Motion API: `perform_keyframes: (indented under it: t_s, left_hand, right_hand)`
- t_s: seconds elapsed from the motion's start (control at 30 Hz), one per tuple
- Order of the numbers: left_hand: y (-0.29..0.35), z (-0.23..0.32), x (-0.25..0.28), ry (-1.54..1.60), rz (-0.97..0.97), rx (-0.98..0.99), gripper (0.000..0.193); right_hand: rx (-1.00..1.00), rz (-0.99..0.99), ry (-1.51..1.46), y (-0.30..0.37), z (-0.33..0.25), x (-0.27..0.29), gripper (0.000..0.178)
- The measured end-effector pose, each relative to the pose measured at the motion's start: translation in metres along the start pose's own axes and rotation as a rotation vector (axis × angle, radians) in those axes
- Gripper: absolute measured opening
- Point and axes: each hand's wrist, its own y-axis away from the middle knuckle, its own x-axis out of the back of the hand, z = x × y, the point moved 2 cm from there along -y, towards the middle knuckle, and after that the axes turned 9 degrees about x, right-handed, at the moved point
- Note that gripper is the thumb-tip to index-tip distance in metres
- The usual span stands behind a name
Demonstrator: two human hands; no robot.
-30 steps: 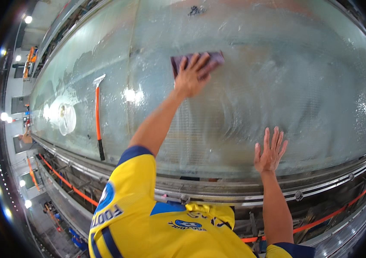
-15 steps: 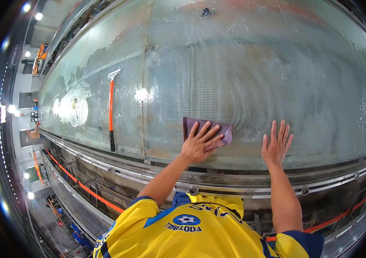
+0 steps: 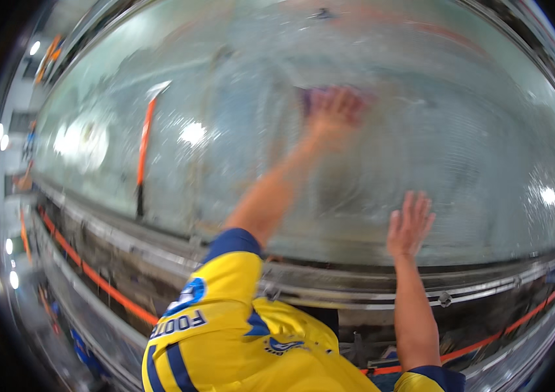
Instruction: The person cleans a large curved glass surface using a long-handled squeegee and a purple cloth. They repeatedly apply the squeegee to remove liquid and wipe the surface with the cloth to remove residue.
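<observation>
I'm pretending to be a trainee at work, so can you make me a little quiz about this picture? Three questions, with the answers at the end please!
1. Which of the person's hands is on the purple sheet?

2. True or false: the orange-handled scraper is held in the right hand.

3. What is the main colour of the person's shirt?
A) green
B) yellow
C) red

Key:
1. The left hand, which looks blurred.
2. False. The scraper lies on the wet surface, to the left of both hands; the right hand has its fingers open and holds no tool.
3. B, with dark blue sleeve ends.
</observation>
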Motion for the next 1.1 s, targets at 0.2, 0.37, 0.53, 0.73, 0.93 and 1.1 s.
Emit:
perform_keyframes:
  t_s: [0.2, 0.37, 0.53, 0.73, 0.93, 1.1]
  left_hand:
    - [0.163, 0.134, 0.153, 0.445, -0.484, -0.11, 0.059]
    - [0.262, -0.108, 0.226, 0.296, -0.438, -0.136, 0.068]
    - [0.277, -0.195, 0.221, -0.055, -0.48, 0.466, 0.067]
    - [0.212, -0.146, 0.195, 0.16, -0.705, -0.054, 0.063]
    - [0.073, -0.226, 0.106, 0.098, -0.315, 0.169, 0.061]
    - [0.221, -0.156, 0.211, 0.108, -0.798, -0.08, 0.067]
  right_hand:
    - [-0.163, 0.362, -0.096, 0.009, 0.035, -0.027, 0.055]
    - [-0.176, 0.18, 0.041, 0.009, 0.024, -0.03, 0.056]
    - [-0.236, 0.149, 0.021, 0.01, 0.019, -0.025, 0.057]
    - [-0.254, 0.153, 0.105, 0.008, 0.018, -0.021, 0.057]
    - [-0.218, 0.149, 0.053, -0.004, 0.01, -0.022, 0.058]
    - [-0.257, 0.157, 0.073, 0.013, 0.028, -0.02, 0.06]
